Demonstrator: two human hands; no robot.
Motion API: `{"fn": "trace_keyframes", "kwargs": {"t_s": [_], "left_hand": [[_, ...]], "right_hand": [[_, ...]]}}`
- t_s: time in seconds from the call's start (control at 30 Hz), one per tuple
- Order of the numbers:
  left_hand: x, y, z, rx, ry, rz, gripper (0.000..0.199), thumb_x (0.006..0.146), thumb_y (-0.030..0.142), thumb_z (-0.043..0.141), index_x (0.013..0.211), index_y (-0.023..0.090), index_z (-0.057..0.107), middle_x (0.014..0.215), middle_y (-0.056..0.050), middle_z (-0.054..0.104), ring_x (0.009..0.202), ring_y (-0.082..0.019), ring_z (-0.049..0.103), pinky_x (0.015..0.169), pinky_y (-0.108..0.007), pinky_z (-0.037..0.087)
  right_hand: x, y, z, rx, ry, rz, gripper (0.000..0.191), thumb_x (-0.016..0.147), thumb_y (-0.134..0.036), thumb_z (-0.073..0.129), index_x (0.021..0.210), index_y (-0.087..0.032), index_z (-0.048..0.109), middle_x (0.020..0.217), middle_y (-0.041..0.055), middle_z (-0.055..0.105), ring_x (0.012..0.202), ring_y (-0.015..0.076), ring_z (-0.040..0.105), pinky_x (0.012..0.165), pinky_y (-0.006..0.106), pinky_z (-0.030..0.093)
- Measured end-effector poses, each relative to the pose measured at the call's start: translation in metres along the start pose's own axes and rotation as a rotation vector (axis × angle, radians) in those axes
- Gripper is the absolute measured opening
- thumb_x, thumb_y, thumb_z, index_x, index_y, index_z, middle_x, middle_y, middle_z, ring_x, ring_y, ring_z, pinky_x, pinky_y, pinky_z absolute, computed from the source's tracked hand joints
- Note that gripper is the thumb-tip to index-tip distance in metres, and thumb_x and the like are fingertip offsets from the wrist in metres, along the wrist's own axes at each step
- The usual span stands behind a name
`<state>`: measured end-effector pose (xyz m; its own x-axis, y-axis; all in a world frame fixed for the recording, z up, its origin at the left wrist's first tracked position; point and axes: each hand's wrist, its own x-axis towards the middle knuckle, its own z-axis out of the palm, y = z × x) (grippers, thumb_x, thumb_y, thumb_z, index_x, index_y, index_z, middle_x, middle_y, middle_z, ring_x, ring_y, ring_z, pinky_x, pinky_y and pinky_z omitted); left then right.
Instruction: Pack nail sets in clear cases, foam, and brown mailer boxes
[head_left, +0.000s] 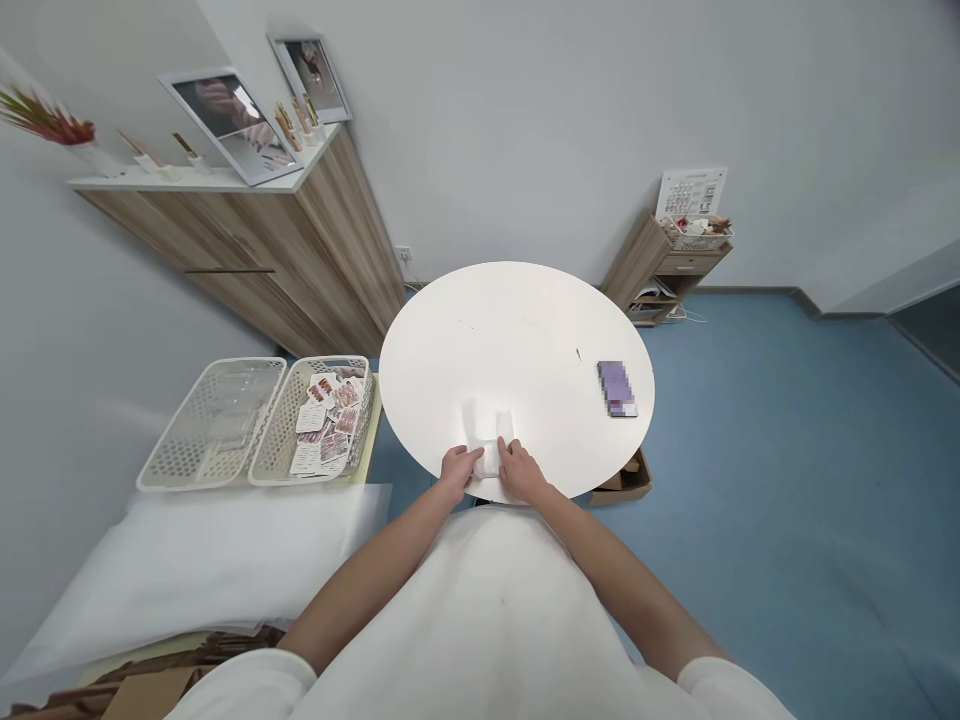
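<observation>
Hands [489,468] on white wrap [489,458] — round table [517,340], phone [617,388]

White sheet [488,461], partly folded

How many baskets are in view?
3: the outer basket and its neighbour, both left of the round table, and a small basket on the right-hand cabinet. Others may be hidden.

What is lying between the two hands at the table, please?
A white, soft-looking item lies between the left hand and right hand, in the head view.
</observation>
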<state>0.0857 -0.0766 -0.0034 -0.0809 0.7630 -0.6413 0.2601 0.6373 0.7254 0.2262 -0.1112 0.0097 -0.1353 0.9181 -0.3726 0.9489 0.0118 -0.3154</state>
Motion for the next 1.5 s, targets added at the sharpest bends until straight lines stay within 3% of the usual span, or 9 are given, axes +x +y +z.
{"fn": "trace_keyframes", "kwargs": {"t_s": [0.13, 0.3, 0.5, 0.7, 0.93, 1.1, 1.2, 1.37, 1.5], "left_hand": [[-0.002, 0.007, 0.006, 0.178, -0.122, 0.185, 0.021, 0.064, 0.024, 0.064, 0.081, 0.017, 0.055, 0.066, 0.0, 0.057, 0.063, -0.012, 0.055, 0.058, -0.022, 0.042], [-0.007, 0.011, 0.026, 0.367, -0.19, 0.327, 0.005, 0.069, 0.02, 0.057, 0.074, 0.018, 0.055, 0.064, 0.0, 0.057, 0.065, -0.014, 0.055, 0.06, -0.024, 0.042], [-0.014, 0.008, 0.026, 0.497, -0.239, 0.412, 0.013, 0.075, 0.022, 0.048, 0.082, 0.017, 0.058, 0.077, -0.003, 0.059, 0.073, -0.016, 0.055, 0.066, -0.028, 0.044], [-0.018, 0.001, 0.012, 0.688, -0.192, 0.66, 0.028, 0.078, 0.027, 0.044, 0.102, 0.02, 0.058, 0.09, -0.006, 0.053, 0.088, -0.02, 0.051, 0.078, -0.034, 0.043], [-0.015, -0.005, 0.014, 0.95, -0.121, 0.907, 0.04, 0.076, 0.021, 0.047, 0.116, 0.021, 0.044, 0.123, -0.01, 0.043, 0.116, -0.026, 0.037, 0.092, -0.042, 0.034], [-0.012, -0.004, 0.015, 1.007, -0.157, 0.909, 0.041, 0.076, 0.024, 0.046, 0.117, 0.021, 0.041, 0.133, -0.01, 0.035, 0.125, -0.027, 0.027, 0.096, -0.043, 0.027], [-0.007, 0.003, 0.013, 0.973, -0.198, 0.865, 0.041, 0.073, 0.024, 0.049, 0.114, 0.022, 0.042, 0.127, -0.008, 0.042, 0.121, -0.026, 0.034, 0.095, -0.042, 0.03], [-0.003, 0.024, 0.009, 0.843, -0.306, 0.74, 0.041, 0.067, 0.027, 0.054, 0.107, 0.021, 0.045, 0.11, -0.008, 0.052, 0.104, -0.025, 0.047, 0.086, -0.037, 0.036], [-0.004, 0.033, 0.001, 0.681, -0.418, 0.564, 0.029, 0.073, 0.037, 0.048, 0.097, 0.022, 0.051, 0.1, -0.005, 0.056, 0.095, -0.022, 0.051, 0.083, -0.035, 0.037]], "right_hand": [[0.006, -0.001, -0.001, 0.115, -0.003, 0.019, 0.057, 0.077, -0.016, 0.041, 0.132, -0.015, 0.026, 0.109, 0.0153, 0.049, 0.094, 0.0254, 0.049, 0.079, 0.039, 0.034], [0.008, 0.007, -0.002, 0.232, -0.01, 0.027, 0.059, 0.071, -0.017, 0.049, 0.128, -0.02, 0.033, 0.099, 0.0085, 0.055, 0.088, 0.0204, 0.053, 0.076, 0.033, 0.035], [0.008, 0.019, 0.001, 0.79, 0.03, 0.097, 0.057, 0.075, -0.03, 0.045, 0.129, -0.02, 0.032, 0.076, -0.0033, 0.056, 0.071, 0.0123, 0.053, 0.071, 0.027, 0.038], [0.018, 0.012, 0.009, 0.713, 0.157, 0.266, 0.038, 0.081, -0.029, 0.036, 0.118, -0.021, 0.043, 0.073, -0.0019, 0.056, 0.08, 0.0152, 0.055, 0.082, 0.032, 0.034], [0.014, 0.013, 0.015, 0.656, 0.177, 0.25, 0.044, 0.081, -0.02, 0.033, 0.125, -0.02, 0.032, 0.064, -0.0036, 0.053, 0.069, 0.0153, 0.054, 0.08, 0.034, 0.037], [-0.013, 0.019, 0.012, 0.406, 0.332, 0.038, 0.058, 0.075, -0.017, 0.038, 0.131, -0.018, 0.025, 0.113, 0.0098, 0.049, 0.103, 0.0211, 0.046, 0.085, 0.036, 0.037], [-0.02, 0.023, 0.007, 0.234, 0.233, -0.168, 0.069, 0.069, -0.022, 0.049, 0.133, -0.019, 0.023, 0.134, 0.0105, 0.032, 0.12, 0.0262, 0.03, 0.094, 0.04, 0.03], [-0.009, 0.022, -0.006, 0.103, 0.047, -0.175, 0.068, 0.067, -0.023, 0.055, 0.13, -0.018, 0.028, 0.129, 0.0123, 0.037, 0.107, 0.0261, 0.043, 0.084, 0.038, 0.036], [-0.009, 0.024, -0.017, 0.268, -0.043, -0.19, 0.05, 0.068, -0.028, 0.055, 0.116, -0.02, 0.044, 0.11, 0.0075, 0.049, 0.088, 0.0197, 0.051, 0.074, 0.03, 0.04]]}}
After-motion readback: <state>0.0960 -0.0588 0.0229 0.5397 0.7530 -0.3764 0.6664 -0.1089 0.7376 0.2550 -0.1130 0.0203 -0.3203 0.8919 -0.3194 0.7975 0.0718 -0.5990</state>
